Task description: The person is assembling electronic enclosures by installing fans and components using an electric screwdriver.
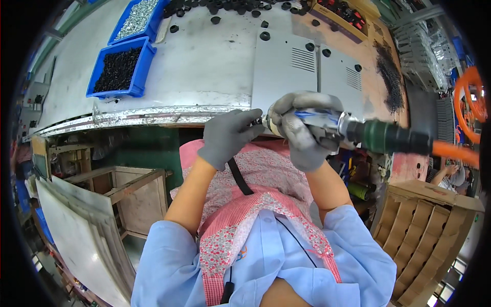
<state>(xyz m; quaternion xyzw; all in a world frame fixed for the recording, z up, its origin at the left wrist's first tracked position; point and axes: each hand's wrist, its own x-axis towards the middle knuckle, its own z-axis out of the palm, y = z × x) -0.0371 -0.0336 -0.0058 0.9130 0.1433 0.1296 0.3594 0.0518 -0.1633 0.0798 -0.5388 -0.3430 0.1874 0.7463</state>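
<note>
Both my hands wear grey gloves and meet in front of my apron, by the table's front edge. My right hand [303, 130] is wrapped round an air-powered driver [378, 136], held level with its tip toward the left. An orange hose [455, 152] runs from its back end. My left hand [225, 137] pinches a small dark piece [257, 122] at the driver's tip; its exact kind is too small to tell. Just beyond the hands, two grey metal panels [281, 66] with vent slots lie side by side, black round feet at their corners.
At the far left stand a blue bin of black screws [143, 77] and a blue bin of silver parts [116, 41]. Loose black feet [240, 6] lie along the back. A carton [365, 31] sits far right, a divided cardboard box [458, 197] near right. Boards [76, 230] lean at left.
</note>
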